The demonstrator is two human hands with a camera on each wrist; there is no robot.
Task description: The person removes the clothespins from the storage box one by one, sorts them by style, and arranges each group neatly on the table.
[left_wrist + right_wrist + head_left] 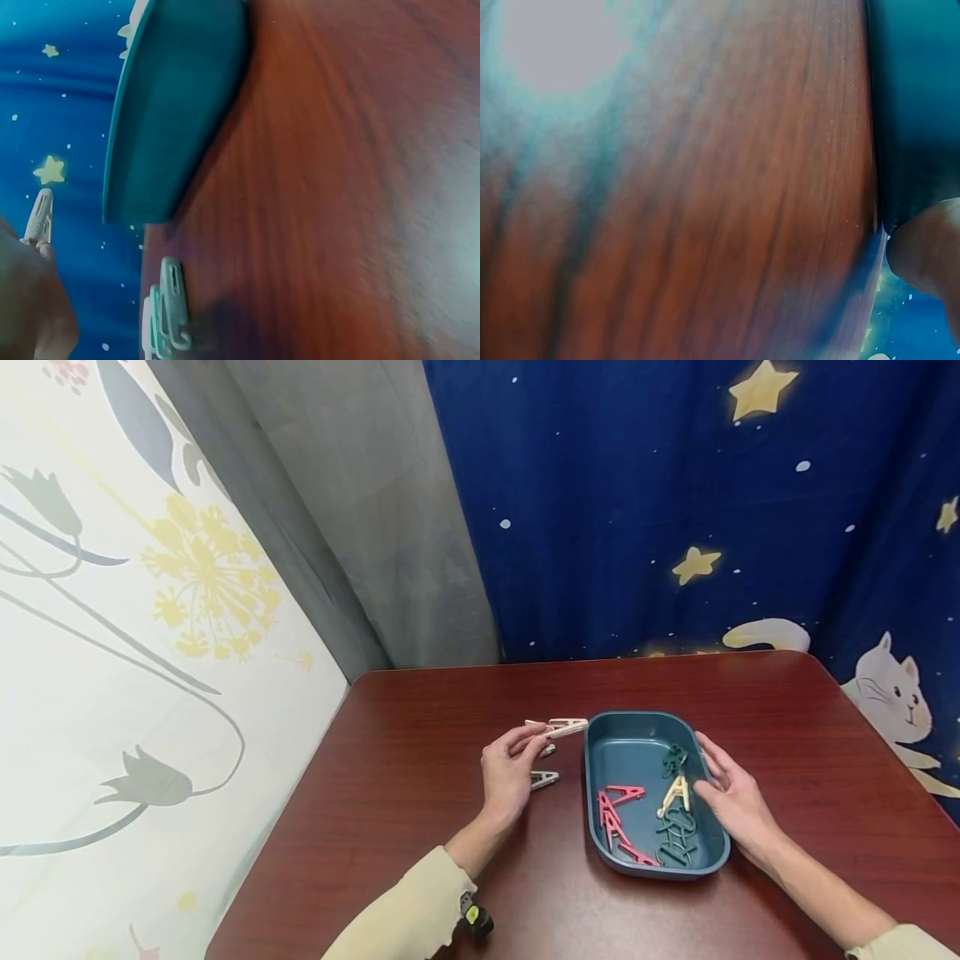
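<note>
My left hand (508,781) pinches a whitish clothespin (568,728) by one end, its other end close to the left rim of a blue-green tray (637,713). In the left wrist view that clothespin (40,216) points upward from the fingers. My right hand (738,806) holds the tray's right side, thumb over the rim and fingers along the outside. Inside the tray lie several pink clothespins (609,817), a pale yellow clothespin (676,795) and dark green wire-like clips (677,839). A grey clothespin (545,779) lies on the table beside my left hand.
More light clothespins, one of them mint (155,319), lie on the table near my left hand, partly hidden by it in the head view. The dark red wooden table (420,760) meets a patterned white wall (187,693) at left and blue curtains (600,527) behind.
</note>
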